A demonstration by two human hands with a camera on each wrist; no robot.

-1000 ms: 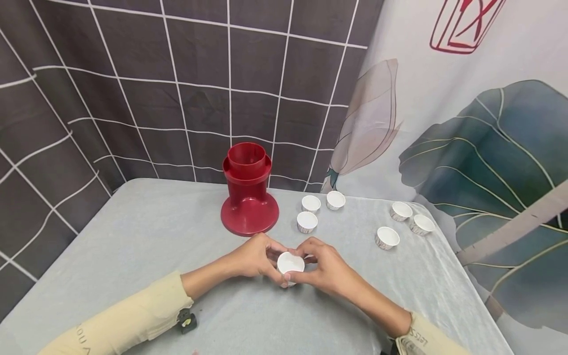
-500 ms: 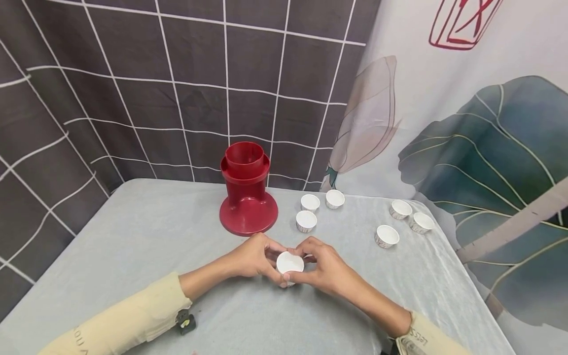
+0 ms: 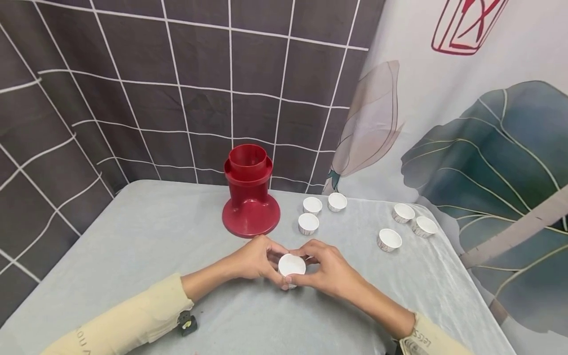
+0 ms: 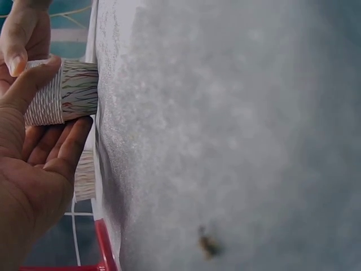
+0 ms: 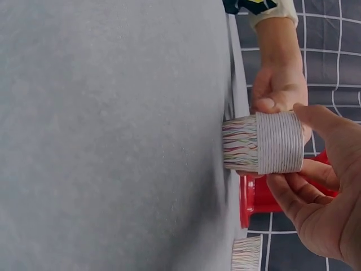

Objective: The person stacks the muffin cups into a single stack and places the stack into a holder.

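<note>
A nested stack of white paper baking cups (image 3: 292, 265) stands upright on the grey cloth between both hands. Its many rims show as close ridges above a side printed with coloured wavy lines, in the right wrist view (image 5: 262, 142). The left hand (image 3: 261, 259) grips the stack from the left, thumb on the near side and fingers behind. From the right, the right hand (image 3: 327, 268) holds it in the same way, the two thumbs almost meeting in front. The hands partly cover the stack's sides in the head view.
Behind the hands stands a red plastic holder (image 3: 250, 217) with a round base. Paper cups (image 3: 308, 224) sit in a group of three to its right. Three others (image 3: 389, 240) stand farther right. The cloth-covered table (image 3: 146, 236) meets a dark checked curtain (image 3: 199, 113).
Both hands keep the same grip on the cup stack, which stays in place. Only the head view has shifted slightly.
</note>
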